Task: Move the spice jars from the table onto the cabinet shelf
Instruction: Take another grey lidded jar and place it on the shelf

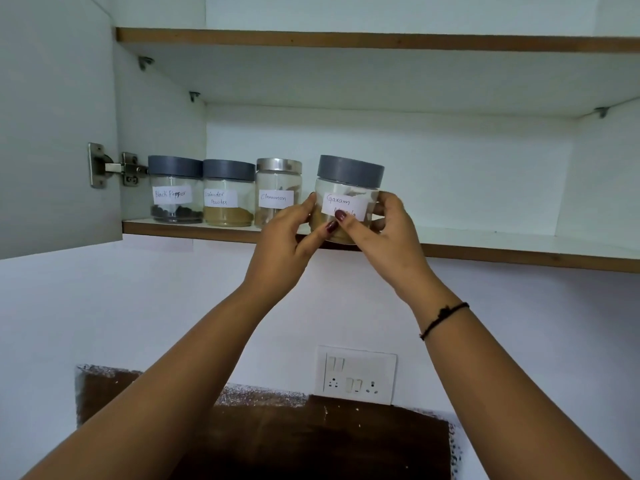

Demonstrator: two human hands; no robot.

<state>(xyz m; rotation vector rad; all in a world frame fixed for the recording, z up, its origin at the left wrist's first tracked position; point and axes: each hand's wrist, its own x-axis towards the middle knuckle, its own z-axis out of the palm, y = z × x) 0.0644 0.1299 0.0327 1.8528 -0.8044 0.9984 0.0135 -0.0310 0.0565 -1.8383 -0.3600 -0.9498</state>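
Note:
Both my hands hold a clear jar labelled garam masala [349, 188] with a grey lid, at the front edge of the lower cabinet shelf [519, 249]. My left hand [287, 233] grips its left side and my right hand [384, 230] its right side and base. Whether the jar's base rests on the shelf is hidden by my fingers. To its left three jars stand in a row on the shelf: black pepper [176, 190] with a grey lid, coriander powder [228, 194] with a grey lid, and cinnamon [278, 190] with a steel lid.
The cabinet door [52, 133] hangs open at the left on a metal hinge [117, 166]. An upper shelf [346, 41] runs above. Shelf space lies free to the right of the held jar. A switch and socket plate [356, 374] is on the wall below.

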